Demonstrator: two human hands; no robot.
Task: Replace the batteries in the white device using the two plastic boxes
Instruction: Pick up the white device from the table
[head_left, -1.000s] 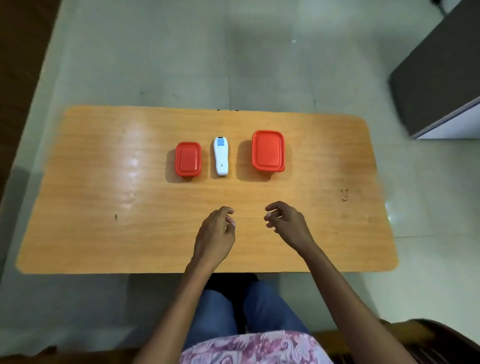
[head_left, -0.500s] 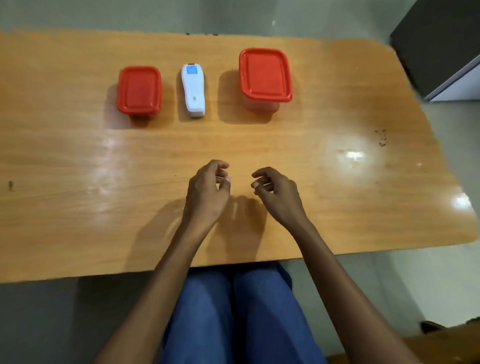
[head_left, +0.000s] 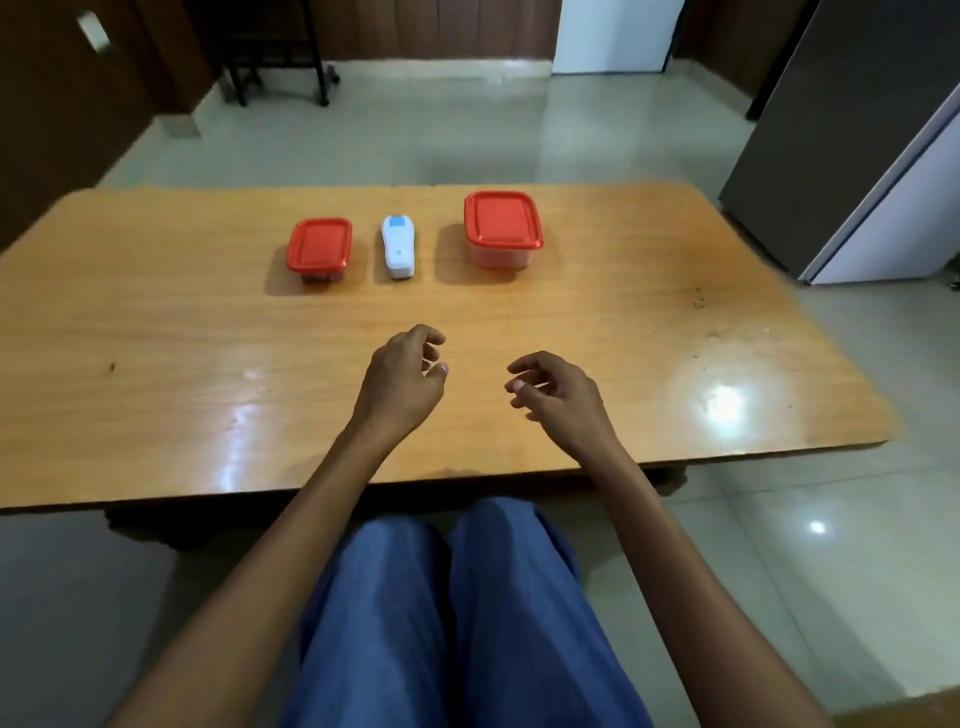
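Observation:
A white device (head_left: 398, 253) with a blue screen lies face up near the far side of the wooden table (head_left: 156, 322). To its left stands a small clear box with a red lid (head_left: 319, 248). A larger red-lidded box (head_left: 503, 227) stands to its right. Both lids are on. My left hand (head_left: 402, 382) and my right hand (head_left: 558, 397) hover over the table's near half, well short of the three items. Both hands hold nothing, with fingers loosely curled and apart.
A dark cabinet with a white side (head_left: 852, 156) stands off the table's right end. A black metal stand (head_left: 275, 52) is on the tiled floor far behind. My blue-trousered legs (head_left: 441, 613) are under the near edge.
The camera has tilted up and back, so the room behind the table now shows. My hands have drifted slightly apart; the boxes and device stay put.

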